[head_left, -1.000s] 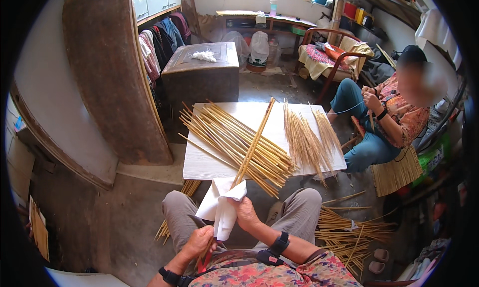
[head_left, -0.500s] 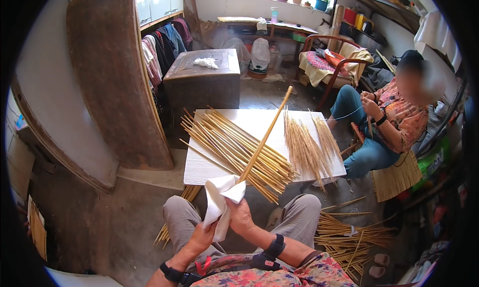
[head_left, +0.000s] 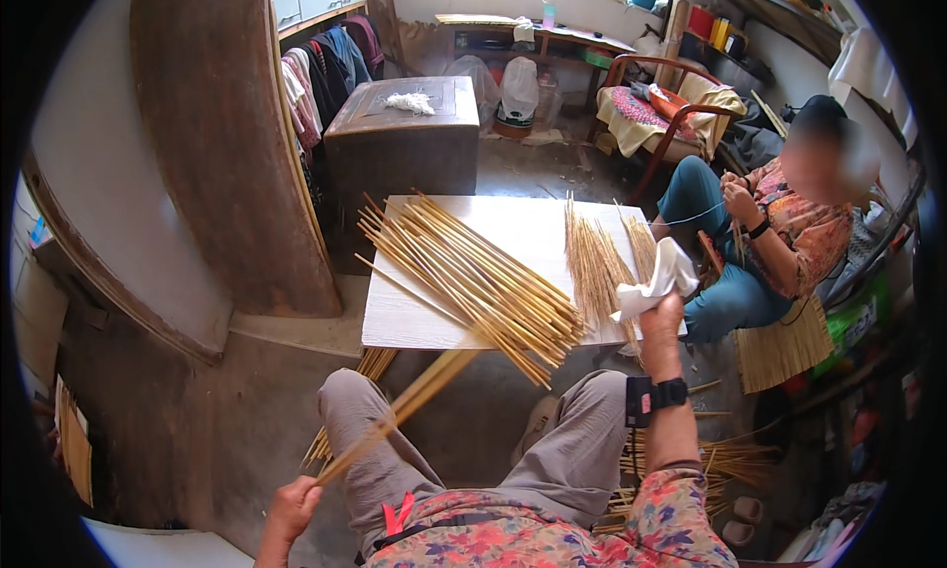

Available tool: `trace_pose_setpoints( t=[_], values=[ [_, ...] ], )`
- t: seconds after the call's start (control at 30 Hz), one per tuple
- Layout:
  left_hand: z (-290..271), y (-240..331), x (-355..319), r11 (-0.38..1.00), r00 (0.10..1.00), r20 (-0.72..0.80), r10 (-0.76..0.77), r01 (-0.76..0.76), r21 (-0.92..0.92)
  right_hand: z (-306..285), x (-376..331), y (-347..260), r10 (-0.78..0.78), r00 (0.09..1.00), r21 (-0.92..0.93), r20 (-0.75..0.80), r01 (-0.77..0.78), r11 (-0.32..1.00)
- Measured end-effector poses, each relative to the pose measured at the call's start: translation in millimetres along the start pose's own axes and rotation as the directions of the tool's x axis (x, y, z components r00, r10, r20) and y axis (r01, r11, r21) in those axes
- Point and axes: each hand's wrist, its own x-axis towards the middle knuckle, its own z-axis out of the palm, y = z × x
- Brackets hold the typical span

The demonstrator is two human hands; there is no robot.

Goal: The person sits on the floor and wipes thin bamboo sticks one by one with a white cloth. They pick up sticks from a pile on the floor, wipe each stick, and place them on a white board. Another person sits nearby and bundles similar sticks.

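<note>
My left hand [head_left: 294, 501], low at the left beside my knee, is closed round the end of a long tan stalk [head_left: 395, 410]. That stalk slants up to the right past my knee and is smeared by motion. Stretched out to the right, my right hand [head_left: 661, 316] grips a crumpled white cloth [head_left: 659, 277] above the table's right edge. A thick bundle of yellow-brown stalks [head_left: 464, 282] lies slantwise on the low white table [head_left: 409, 331]. Thin feathery brown stems [head_left: 595, 267] lie to the right of it, partly behind the cloth.
At the right sits another person [head_left: 789, 213], working a white thread with both hands. More stalks [head_left: 691, 469] lie on the floor by my right side, near a pair of slippers [head_left: 742, 522]. A wooden chest [head_left: 400, 144] and an armchair [head_left: 671, 114] stand beyond the table.
My hands have moved apart. The left has drawn the stalk down to the left, out of the cloth, while the right has carried the cloth up and right over the table.
</note>
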Motion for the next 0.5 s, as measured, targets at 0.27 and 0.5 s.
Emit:
trace_pose_setpoints(
  t=[0.27,0.5],
  values=[
    [42,52,76,0.842,0.996,-0.005,-0.088,0.071,-0.535,45,-126,69,0.27,0.928,-0.168,0.258,-0.232,0.958],
    [79,120,143,0.846,0.967,0.096,0.236,-0.156,-0.509,74,-265,138,0.601,0.668,-0.577,0.438,-0.304,0.758]
  ],
)
